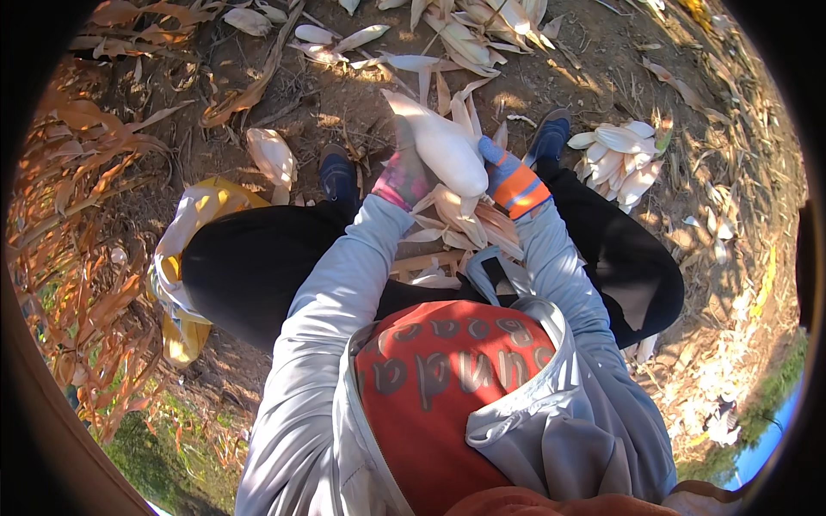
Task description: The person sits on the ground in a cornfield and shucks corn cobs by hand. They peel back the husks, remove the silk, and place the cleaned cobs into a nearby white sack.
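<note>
My left hand (pixel 405 166), in a pink and grey glove, holds the left side of a pale ear of corn in its husk (pixel 450 153). On the ear's right side is my right hand (pixel 513 175), in a blue and orange glove, its fingers against the husk. The ear's pointed end faces away from me, and its rounded end is towards me. Just below it, between my legs, lie loose peeled corn husks (pixel 459 216). Parts of my fingers are hidden behind the ear.
Husked leaves and ears (pixel 471 39) lie on the soil ahead. A single ear (pixel 272 158) rests by my left shoe, a bundle of husks (pixel 623 158) beyond my right knee. A yellow and white sack (pixel 187 219) is beside my left leg. Dry corn stalks (pixel 84 168) stand at left.
</note>
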### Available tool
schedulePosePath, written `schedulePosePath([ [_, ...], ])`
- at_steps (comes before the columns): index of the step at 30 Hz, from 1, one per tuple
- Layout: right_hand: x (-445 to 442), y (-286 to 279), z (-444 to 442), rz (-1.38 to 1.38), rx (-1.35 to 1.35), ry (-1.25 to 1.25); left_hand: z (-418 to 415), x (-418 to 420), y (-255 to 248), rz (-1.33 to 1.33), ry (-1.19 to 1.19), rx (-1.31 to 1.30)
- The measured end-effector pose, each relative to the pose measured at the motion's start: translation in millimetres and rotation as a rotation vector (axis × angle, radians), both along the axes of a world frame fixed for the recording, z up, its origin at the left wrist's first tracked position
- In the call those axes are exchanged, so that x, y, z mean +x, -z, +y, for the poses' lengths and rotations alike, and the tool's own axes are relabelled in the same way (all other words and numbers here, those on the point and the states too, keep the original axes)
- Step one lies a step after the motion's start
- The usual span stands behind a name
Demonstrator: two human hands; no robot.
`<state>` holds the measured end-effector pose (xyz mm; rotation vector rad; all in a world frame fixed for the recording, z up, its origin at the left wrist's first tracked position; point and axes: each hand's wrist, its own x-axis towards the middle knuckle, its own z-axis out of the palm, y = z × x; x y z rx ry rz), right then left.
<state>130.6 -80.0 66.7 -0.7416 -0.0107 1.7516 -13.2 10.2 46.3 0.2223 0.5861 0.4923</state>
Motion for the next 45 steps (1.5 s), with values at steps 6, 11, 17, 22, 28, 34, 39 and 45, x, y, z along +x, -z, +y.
schedulePosePath([
  [6,4.6,16.3,-5.7,0.022,0.045,0.071,1.9,1.3,-19.7,0.13,-0.041,0.177],
  [11,-3.1,6.9,1.6,0.053,0.003,0.317,-1.6,-0.3,3.8,0.075,-0.066,0.232],
  [17,19.0,51.3,1.2,-0.583,0.056,-0.009,-3.3,7.3,-11.8,-0.032,-0.2,-0.413],
  [22,16.9,64.4,1.2,-0.675,0.009,0.026,-4.0,7.3,-6.0,0.237,-0.136,-0.025],
  [28,-24.6,8.5,15.5,-1.579,-0.046,-0.366,-11.5,3.7,16.4,0.503,-0.041,0.428],
  [34,-6.3,36.0,0.9,-1.609,0.082,-0.253,-13.3,5.3,19.1,0.553,-0.034,0.364],
  [39,9.8,71.1,-7.3,-0.69,-0.03,0.318,-3.5,-3.8,15.3,0.393,-0.031,-0.162],
  [45,-33.4,16.6,20.9,-1.206,0.003,0.195,-12.9,1.8,16.3,0.294,-0.12,-0.205],
])
